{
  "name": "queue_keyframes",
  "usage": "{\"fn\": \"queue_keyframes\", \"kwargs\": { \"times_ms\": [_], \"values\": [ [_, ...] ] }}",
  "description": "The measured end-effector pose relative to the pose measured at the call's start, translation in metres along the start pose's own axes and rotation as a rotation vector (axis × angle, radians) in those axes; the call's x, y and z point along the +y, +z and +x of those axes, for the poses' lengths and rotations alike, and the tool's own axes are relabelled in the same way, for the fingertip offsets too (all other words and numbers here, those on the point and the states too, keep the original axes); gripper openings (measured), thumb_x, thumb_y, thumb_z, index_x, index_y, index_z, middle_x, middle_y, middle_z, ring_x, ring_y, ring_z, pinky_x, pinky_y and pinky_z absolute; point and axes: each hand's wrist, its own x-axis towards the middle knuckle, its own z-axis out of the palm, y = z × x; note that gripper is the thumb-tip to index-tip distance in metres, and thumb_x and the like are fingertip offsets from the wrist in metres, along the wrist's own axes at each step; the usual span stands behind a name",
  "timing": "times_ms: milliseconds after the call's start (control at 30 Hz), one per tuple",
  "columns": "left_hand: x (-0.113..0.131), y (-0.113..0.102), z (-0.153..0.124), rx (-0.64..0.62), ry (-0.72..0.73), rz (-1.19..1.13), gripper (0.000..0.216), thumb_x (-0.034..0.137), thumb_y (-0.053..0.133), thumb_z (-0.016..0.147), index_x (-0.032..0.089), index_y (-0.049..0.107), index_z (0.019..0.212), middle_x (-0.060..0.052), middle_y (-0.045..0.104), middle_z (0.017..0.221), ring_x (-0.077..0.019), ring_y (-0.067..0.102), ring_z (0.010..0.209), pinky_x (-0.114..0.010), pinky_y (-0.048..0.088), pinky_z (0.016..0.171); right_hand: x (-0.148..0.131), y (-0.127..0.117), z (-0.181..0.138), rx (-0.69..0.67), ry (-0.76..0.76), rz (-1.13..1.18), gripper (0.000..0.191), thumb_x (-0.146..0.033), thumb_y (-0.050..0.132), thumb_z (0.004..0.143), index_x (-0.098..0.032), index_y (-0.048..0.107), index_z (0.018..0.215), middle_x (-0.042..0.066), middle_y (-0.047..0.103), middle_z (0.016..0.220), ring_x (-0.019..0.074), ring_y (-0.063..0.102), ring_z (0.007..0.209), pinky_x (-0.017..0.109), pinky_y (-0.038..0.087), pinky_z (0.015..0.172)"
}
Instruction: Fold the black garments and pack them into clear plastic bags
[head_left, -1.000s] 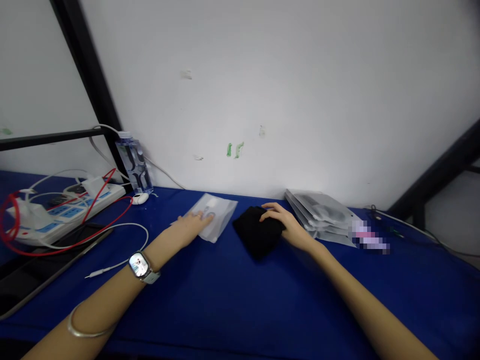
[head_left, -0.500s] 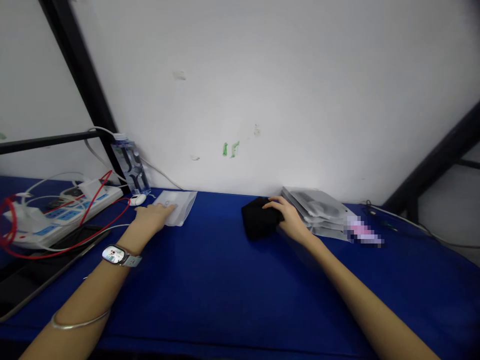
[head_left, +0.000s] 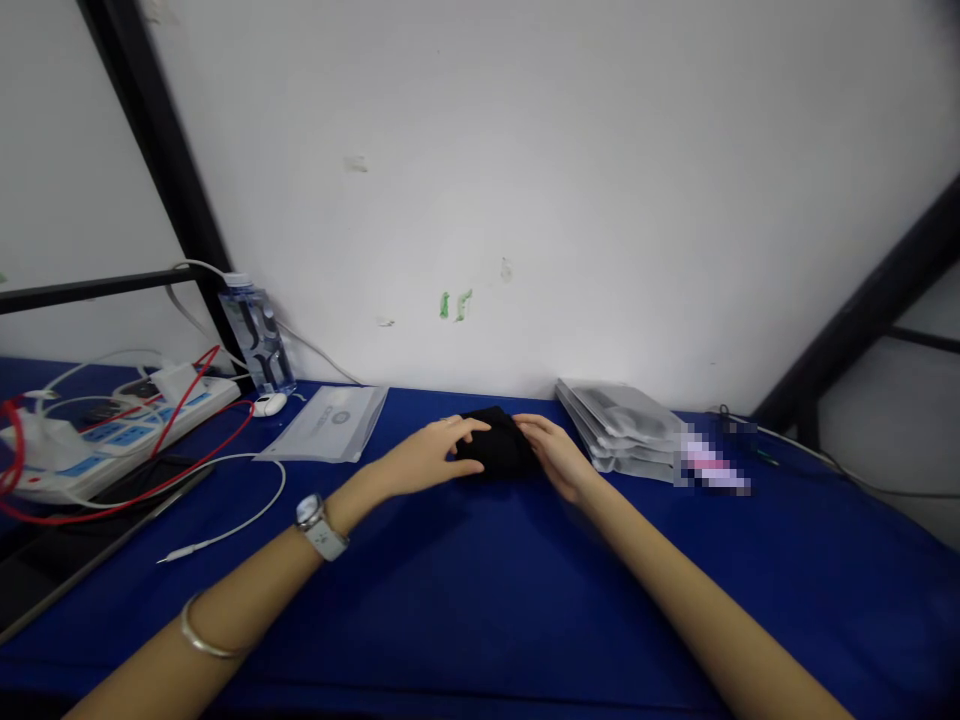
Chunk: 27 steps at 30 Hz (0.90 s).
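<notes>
A folded black cloth (head_left: pixel 499 445) lies on the blue tabletop between my two hands. My left hand (head_left: pixel 431 455) holds its left side, with the thumb along the near edge and the fingers over the top. At the right side, my right hand (head_left: pixel 559 455) has its fingers on the upper edge, partly hidden behind the cloth. To the left of my left hand, a translucent white zip bag (head_left: pixel 330 425) with a printed mark lies flat. A stack of similar translucent bags (head_left: pixel 626 425) is just right of my right hand.
At the left are a power strip (head_left: pixel 135 430) with tangled red and white cables, a clear bottle (head_left: pixel 259 335), a small white case (head_left: pixel 268 404) and a loose white cable end (head_left: pixel 180 553). A pixelated pink-white item (head_left: pixel 716 462) lies beside the stack. A white wall (head_left: pixel 525 180) stands behind.
My left hand has left the white zip bag and moved right onto the black cloth. My right hand and the cloth have shifted slightly left.
</notes>
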Motion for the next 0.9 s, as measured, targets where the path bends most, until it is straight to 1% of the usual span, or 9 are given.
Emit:
{"fn": "queue_keyframes", "kwargs": {
  "times_ms": [100,200,367,467,533,633,733,800,900],
  "values": [
    [0.006,0.028,0.015,0.07,0.016,0.156,0.045,0.03,0.059,0.085,0.023,0.051,0.129,-0.01,0.056,0.12,-0.0248,0.057,0.107,-0.039,0.049,0.09,0.001,0.001,-0.002,-0.009,-0.035,-0.035,0.034,-0.016,0.057,0.064,-0.021,0.063,0.097,0.005,0.067,0.108,0.0189,0.062,0.099,0.031,0.047,0.086],
    [0.004,0.038,0.02,0.164,-0.006,0.195,0.045,0.011,0.041,0.087,0.02,0.047,0.131,-0.011,0.057,0.118,-0.0221,0.059,0.105,-0.038,0.049,0.092,0.005,-0.002,-0.001,-0.011,-0.018,-0.092,0.038,-0.011,0.051,0.063,-0.021,0.059,0.098,0.005,0.069,0.103,0.0183,0.065,0.09,0.031,0.051,0.079],
    [-0.017,0.021,0.004,0.434,-0.249,0.23,0.061,0.007,0.04,0.082,0.018,0.033,0.141,-0.014,0.053,0.124,-0.0251,0.058,0.107,-0.04,0.048,0.093,0.007,-0.015,0.007,0.017,-0.043,-0.235,0.042,-0.007,0.047,0.061,-0.022,0.057,0.099,0.005,0.071,0.093,0.0188,0.067,0.079,0.03,0.053,0.067],
    [-0.032,0.011,-0.01,0.467,-0.445,0.338,0.072,0.007,0.043,0.078,0.017,0.023,0.147,-0.016,0.05,0.124,-0.0259,0.06,0.098,-0.04,0.05,0.084,0.006,-0.023,0.011,0.06,-0.114,-0.34,0.043,-0.005,0.047,0.06,-0.022,0.06,0.097,0.005,0.069,0.092,0.0196,0.067,0.082,0.03,0.053,0.067],
    [-0.038,0.01,-0.014,0.461,-0.477,0.435,0.077,0.006,0.046,0.075,0.017,0.023,0.147,-0.017,0.046,0.127,-0.0279,0.057,0.102,-0.041,0.049,0.085,0.006,-0.026,0.012,0.104,-0.156,-0.478,0.043,-0.003,0.046,0.06,-0.021,0.062,0.095,0.006,0.066,0.099,0.0197,0.066,0.087,0.032,0.054,0.07],
    [-0.038,0.014,-0.013,0.419,-0.36,0.529,0.075,0.004,0.048,0.072,0.02,0.033,0.144,-0.015,0.041,0.136,-0.0319,0.046,0.117,-0.044,0.045,0.091,0.004,-0.024,0.01,0.133,-0.27,-0.728,0.043,-0.001,0.046,0.062,-0.021,0.064,0.095,0.008,0.058,0.112,0.0195,0.062,0.096,0.035,0.052,0.083],
    [-0.031,0.016,-0.009,0.337,-0.171,0.537,0.063,0.008,0.05,0.078,0.026,0.043,0.138,-0.011,0.043,0.139,-0.0316,0.04,0.124,-0.046,0.042,0.095,0.001,-0.018,0.004,0.071,-0.456,-0.906,0.034,-0.009,0.055,0.072,-0.021,0.063,0.102,0.01,0.051,0.12,0.0232,0.052,0.113,0.041,0.044,0.097],
    [-0.029,0.017,-0.007,0.274,-0.074,0.532,0.054,0.013,0.048,0.084,0.027,0.045,0.136,-0.01,0.05,0.133,-0.0288,0.045,0.119,-0.044,0.042,0.094,-0.002,-0.014,-0.002,-0.015,-0.509,-0.999,0.027,-0.021,0.063,0.077,-0.022,0.062,0.103,0.011,0.05,0.124,0.0264,0.047,0.12,0.045,0.04,0.1],
    [-0.031,0.017,-0.005,0.215,-0.048,0.466,0.047,0.012,0.038,0.09,0.021,0.045,0.136,-0.011,0.06,0.117,-0.0228,0.057,0.105,-0.037,0.046,0.09,-0.007,-0.012,-0.007,-0.176,-0.477,-1.119,0.023,-0.034,0.069,0.078,-0.023,0.062,0.098,0.008,0.057,0.117,0.0275,0.048,0.117,0.048,0.039,0.096]
  ]
}}
